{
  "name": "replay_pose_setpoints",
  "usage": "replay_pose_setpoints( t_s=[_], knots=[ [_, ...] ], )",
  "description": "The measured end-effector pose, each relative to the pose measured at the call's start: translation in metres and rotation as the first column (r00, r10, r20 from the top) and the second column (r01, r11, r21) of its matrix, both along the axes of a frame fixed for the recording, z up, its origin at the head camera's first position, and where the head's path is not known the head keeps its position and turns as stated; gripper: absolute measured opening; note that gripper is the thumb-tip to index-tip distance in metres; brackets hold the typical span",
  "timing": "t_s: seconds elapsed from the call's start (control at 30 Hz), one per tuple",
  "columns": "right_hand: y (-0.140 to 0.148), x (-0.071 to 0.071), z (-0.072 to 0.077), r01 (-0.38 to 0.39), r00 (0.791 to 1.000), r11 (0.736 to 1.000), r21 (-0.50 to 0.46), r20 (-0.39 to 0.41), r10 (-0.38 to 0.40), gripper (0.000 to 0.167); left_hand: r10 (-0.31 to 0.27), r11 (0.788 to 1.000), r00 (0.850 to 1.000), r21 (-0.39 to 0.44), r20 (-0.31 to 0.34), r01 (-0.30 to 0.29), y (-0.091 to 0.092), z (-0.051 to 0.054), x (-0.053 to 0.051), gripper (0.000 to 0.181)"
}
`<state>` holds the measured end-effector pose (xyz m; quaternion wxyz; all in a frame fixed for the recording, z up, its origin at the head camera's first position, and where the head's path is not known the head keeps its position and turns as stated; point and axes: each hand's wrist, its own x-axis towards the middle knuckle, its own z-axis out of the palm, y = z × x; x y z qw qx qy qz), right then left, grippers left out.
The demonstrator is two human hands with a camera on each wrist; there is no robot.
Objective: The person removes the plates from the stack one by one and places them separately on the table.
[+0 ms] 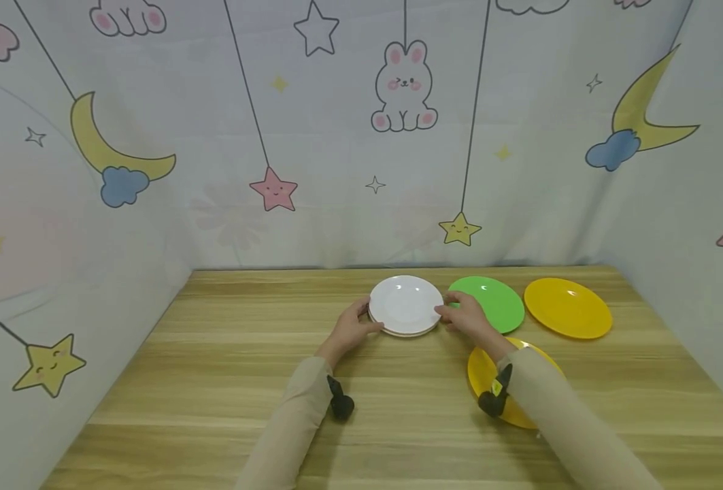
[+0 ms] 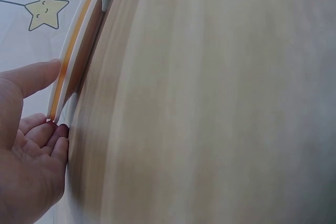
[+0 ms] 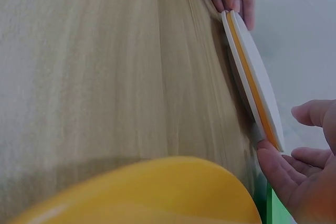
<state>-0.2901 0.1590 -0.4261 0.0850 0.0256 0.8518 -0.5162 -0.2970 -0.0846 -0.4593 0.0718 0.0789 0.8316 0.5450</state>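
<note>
A stack of plates [image 1: 405,304] is at the table's back centre: white on top, an orange layer between, white below. On its left side, my left hand [image 1: 350,332] grips the rim, the thumb [image 2: 42,77] against the upper edge and the fingers curled under. My right hand [image 1: 468,318] is at the right side; in the right wrist view one finger [image 3: 275,169] touches the lower rim while the thumb [image 3: 311,113] stands apart from the plates. Whether the stack's underside touches the table cannot be told.
A green plate [image 1: 496,303] lies just right of the stack, partly behind my right hand. One yellow plate [image 1: 568,308] is farther right; another [image 1: 480,371] lies nearer, partly under my right forearm. A printed curtain [image 1: 337,136] stands behind the wooden table [image 1: 239,367].
</note>
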Motion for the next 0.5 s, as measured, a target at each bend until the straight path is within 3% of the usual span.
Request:
replay_pose_setpoints(
  t_s=[0.23,0.4,0.5],
  knots=[
    [-0.0049,-0.0006,-0.0029,-0.016,0.998,0.979,0.203,-0.058,0.029,0.055,0.002,1.0,1.0,-0.014,-0.006,-0.003,0.0002,0.0029,0.0021,0.072],
    [-0.0065,-0.0016,-0.0061,-0.044,0.997,0.974,0.222,-0.052,0.057,0.064,0.008,1.0,1.0,-0.012,-0.002,-0.008,0.0003,0.0019,0.001,0.072],
    [-0.0075,-0.0018,-0.0069,-0.044,0.998,0.983,0.178,-0.027,0.049,0.066,0.014,1.0,1.0,-0.008,0.006,-0.014,0.0005,0.0018,-0.0005,0.071]
  ],
)
